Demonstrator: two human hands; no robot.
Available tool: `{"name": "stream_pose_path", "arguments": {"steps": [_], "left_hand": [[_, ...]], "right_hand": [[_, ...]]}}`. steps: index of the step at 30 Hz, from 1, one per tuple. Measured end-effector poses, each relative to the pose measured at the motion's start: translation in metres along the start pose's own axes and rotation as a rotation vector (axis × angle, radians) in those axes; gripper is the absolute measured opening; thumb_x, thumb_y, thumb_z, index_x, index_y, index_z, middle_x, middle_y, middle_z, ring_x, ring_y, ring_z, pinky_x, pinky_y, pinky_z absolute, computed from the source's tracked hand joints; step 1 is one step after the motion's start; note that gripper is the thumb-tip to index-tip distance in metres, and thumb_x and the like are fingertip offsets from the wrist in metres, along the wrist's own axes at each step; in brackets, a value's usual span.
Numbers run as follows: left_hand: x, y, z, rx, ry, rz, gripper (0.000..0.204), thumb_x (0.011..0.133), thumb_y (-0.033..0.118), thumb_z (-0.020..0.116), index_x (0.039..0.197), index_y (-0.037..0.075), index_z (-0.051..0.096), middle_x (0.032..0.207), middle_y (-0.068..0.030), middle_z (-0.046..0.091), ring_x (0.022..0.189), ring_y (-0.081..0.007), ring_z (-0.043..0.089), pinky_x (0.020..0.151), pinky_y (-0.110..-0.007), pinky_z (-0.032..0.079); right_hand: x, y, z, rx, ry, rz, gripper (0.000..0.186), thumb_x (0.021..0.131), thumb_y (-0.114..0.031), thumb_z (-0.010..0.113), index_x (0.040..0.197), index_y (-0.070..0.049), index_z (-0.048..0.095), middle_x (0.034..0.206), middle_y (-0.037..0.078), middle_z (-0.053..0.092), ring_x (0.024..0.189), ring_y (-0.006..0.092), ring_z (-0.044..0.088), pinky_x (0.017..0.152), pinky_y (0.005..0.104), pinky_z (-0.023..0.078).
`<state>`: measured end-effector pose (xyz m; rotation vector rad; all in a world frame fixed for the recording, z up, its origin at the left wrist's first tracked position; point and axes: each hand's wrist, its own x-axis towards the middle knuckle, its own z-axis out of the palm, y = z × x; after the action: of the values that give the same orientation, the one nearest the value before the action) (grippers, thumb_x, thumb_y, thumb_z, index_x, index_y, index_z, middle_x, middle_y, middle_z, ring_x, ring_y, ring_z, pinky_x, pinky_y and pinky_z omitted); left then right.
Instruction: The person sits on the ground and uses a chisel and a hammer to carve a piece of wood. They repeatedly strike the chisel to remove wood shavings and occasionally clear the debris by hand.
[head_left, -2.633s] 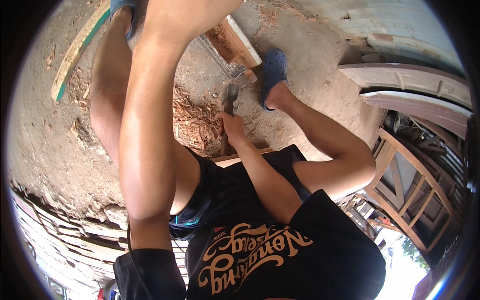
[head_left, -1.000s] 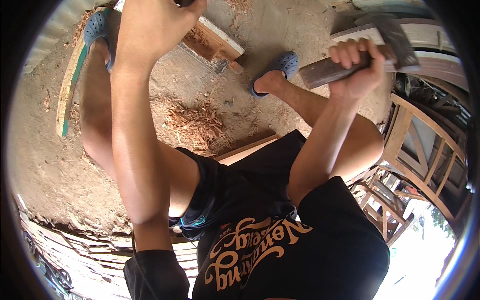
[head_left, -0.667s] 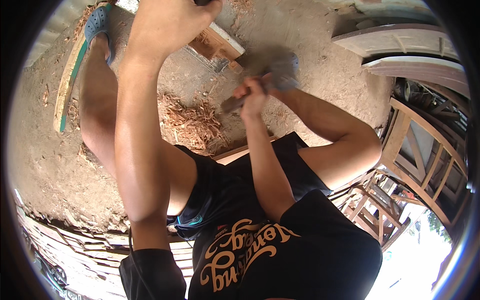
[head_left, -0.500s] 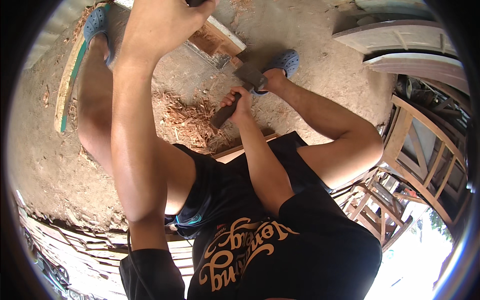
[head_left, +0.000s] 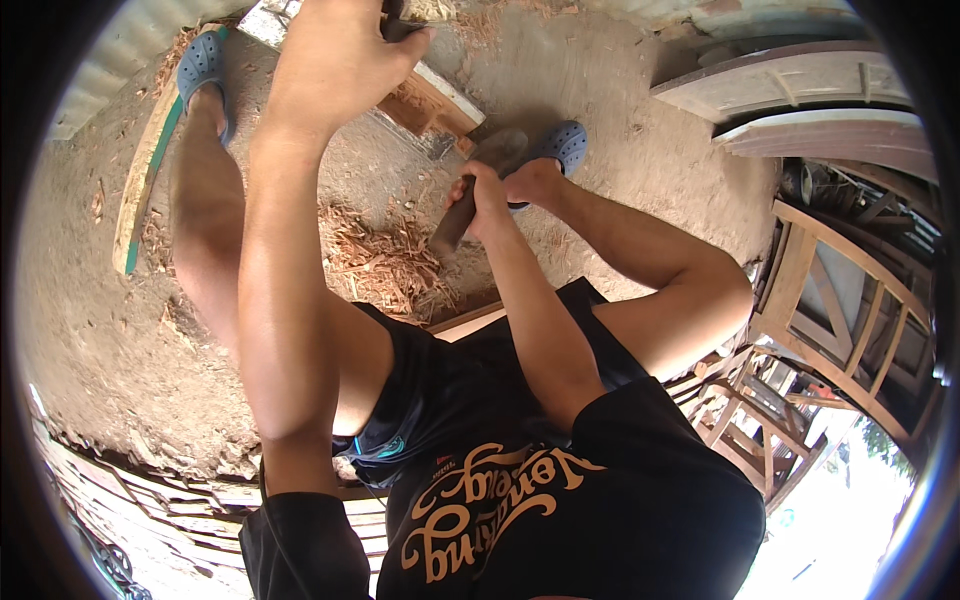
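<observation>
My left hand [head_left: 350,60] is raised at the top, closed round a dark tool [head_left: 402,22] whose kind is mostly hidden by the fingers. Below and right of it, my right hand [head_left: 484,195] grips the dark handle of a mallet [head_left: 455,225]. The mallet's blocky head, slightly blurred, is beside my right foot. Between the two hands, a wooden beam [head_left: 435,100] lies slanting on the ground, with a hollowed, reddish-brown face and pale, worn edges. Part of it passes behind my left hand.
Wood shavings [head_left: 385,255] are heaped between my legs. A green-edged wood strip [head_left: 148,170] lies by my left foot. Curved wooden panels [head_left: 780,85] and a wooden frame [head_left: 800,265] stand at the right. Stacked wood slats [head_left: 170,510] are at the lower left.
My right hand has stayed closed on the mallet while its head has turned and blurred slightly. My left hand sits a little lower and farther right, showing more of the dark tool.
</observation>
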<state>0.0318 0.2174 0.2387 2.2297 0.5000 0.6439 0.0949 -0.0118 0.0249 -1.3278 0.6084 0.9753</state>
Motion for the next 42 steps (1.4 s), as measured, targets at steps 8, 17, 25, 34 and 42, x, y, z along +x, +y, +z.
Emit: {"name": "stream_pose_path", "arguments": {"steps": [8, 17, 25, 34, 42], "left_hand": [[-0.006, -0.017, -0.006, 0.050, 0.187, -0.056, 0.017, 0.073, 0.009, 0.072, 0.078, -0.006, 0.066, 0.071, -0.0236, 0.066, 0.070, -0.0379, 0.067, 0.065, -0.042, 0.054], [0.004, -0.012, -0.076, -0.363, 0.357, -0.501, 0.012, 0.077, 0.005, 0.069, 0.079, -0.007, 0.069, 0.066, -0.0154, 0.069, 0.058, -0.0182, 0.067, 0.056, -0.033, 0.053], [-0.011, -0.006, -0.050, -0.324, 0.458, -0.420, 0.011, 0.077, 0.002, 0.067, 0.083, -0.007, 0.069, 0.066, -0.0133, 0.069, 0.053, -0.0154, 0.062, 0.051, -0.032, 0.050], [-0.014, -0.004, -0.042, 0.015, 0.516, -0.171, 0.007, 0.077, 0.002, 0.069, 0.074, -0.005, 0.068, 0.061, -0.0113, 0.066, 0.050, -0.0147, 0.059, 0.048, -0.031, 0.048], [0.000, 0.000, -0.040, -0.076, 0.354, -0.460, 0.006, 0.079, 0.001, 0.069, 0.075, -0.003, 0.069, 0.061, -0.0118, 0.066, 0.049, -0.0134, 0.058, 0.045, -0.028, 0.046]], "right_hand": [[-0.069, -0.129, 0.081, -0.314, -0.203, -0.397, 0.006, 0.087, -0.006, 0.057, 0.083, -0.002, 0.055, 0.068, 0.007, 0.054, 0.056, 0.0179, 0.054, 0.051, 0.0333, 0.048], [-0.146, -0.133, 0.120, -0.013, -0.474, -0.976, 0.010, 0.082, -0.007, 0.056, 0.091, -0.004, 0.052, 0.068, 0.007, 0.050, 0.055, 0.0180, 0.048, 0.058, 0.0364, 0.045], [0.026, 0.063, 0.005, -0.455, 0.095, -0.210, 0.019, 0.082, -0.011, 0.074, 0.082, -0.003, 0.057, 0.063, 0.005, 0.054, 0.050, 0.0160, 0.050, 0.050, 0.0336, 0.041], [-0.004, 0.090, 0.018, -0.473, 0.061, -0.169, 0.015, 0.078, -0.004, 0.069, 0.086, 0.000, 0.056, 0.057, 0.002, 0.050, 0.044, 0.0133, 0.046, 0.043, 0.0305, 0.036], [-0.045, -0.020, 0.019, 0.181, -0.092, -0.067, 0.011, 0.082, -0.008, 0.057, 0.078, -0.009, 0.047, 0.065, 0.001, 0.043, 0.052, 0.0117, 0.043, 0.050, 0.0278, 0.042]]}}
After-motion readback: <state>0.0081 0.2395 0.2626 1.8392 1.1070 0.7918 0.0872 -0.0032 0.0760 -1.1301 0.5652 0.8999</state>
